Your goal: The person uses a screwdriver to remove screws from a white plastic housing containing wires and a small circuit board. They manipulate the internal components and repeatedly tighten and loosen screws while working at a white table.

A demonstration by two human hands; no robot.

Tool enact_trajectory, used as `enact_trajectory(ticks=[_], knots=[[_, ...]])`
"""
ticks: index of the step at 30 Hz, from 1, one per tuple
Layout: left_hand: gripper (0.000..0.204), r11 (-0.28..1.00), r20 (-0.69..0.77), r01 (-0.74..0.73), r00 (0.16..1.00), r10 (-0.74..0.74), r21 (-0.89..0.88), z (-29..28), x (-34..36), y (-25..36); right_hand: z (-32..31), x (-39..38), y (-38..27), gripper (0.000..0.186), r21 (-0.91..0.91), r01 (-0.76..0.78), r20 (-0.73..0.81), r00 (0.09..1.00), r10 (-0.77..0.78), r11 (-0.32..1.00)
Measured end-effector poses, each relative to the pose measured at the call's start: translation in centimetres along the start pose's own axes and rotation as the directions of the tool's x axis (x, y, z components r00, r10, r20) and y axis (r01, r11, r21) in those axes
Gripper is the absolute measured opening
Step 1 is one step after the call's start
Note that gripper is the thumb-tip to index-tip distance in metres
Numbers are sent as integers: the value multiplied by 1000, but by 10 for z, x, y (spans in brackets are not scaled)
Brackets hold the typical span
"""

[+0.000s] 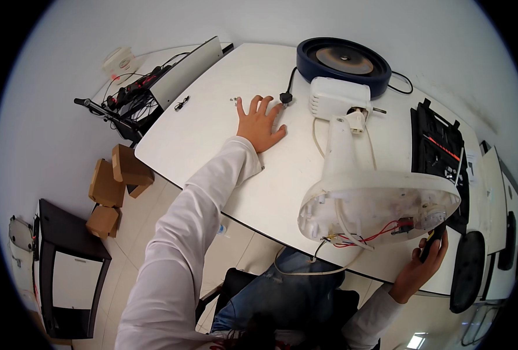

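A white plastic fan body lies on the white table, its motor housing [336,96] at the far end and its hollow base [358,195] near me. Red and yellow wires and a small switch show inside the open underside. In my right hand [422,268] is a screwdriver [429,244] with a black and yellow handle, held against the right end of the base; its tip cannot be made out. My left hand [260,125] rests flat on the table, fingers spread, beside several small screws [234,101] and a black plug [286,98].
A dark blue round base [344,63] with a brownish disc stands at the back. An open black tool case [439,146] lies at the right, a black oval pad [467,271] nearer me. A pale cable [305,273] hangs over the front edge. Cardboard boxes [108,184] sit left.
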State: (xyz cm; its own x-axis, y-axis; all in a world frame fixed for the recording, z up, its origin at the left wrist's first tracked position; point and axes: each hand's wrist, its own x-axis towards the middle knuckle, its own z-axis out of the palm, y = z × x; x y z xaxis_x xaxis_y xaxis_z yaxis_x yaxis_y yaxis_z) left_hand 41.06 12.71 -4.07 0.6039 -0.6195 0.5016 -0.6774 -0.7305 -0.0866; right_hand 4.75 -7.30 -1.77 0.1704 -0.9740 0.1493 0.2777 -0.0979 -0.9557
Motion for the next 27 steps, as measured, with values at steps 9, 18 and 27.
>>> enact_trajectory(ticks=[9,18,27], knots=[[62,993,90,-119,989,117,17,0,10,-3,-4,2,4,38,2,-5,4,1000,5,1000],[56,981,65,-187,981,183,57,8,10,-6,-4,3,5,38,21,-9,-4,1000,9,1000],[55,974,124,-185,978,169,128,11,10,-5,-8,5,8,34,14,7,41,999,-7,1000]])
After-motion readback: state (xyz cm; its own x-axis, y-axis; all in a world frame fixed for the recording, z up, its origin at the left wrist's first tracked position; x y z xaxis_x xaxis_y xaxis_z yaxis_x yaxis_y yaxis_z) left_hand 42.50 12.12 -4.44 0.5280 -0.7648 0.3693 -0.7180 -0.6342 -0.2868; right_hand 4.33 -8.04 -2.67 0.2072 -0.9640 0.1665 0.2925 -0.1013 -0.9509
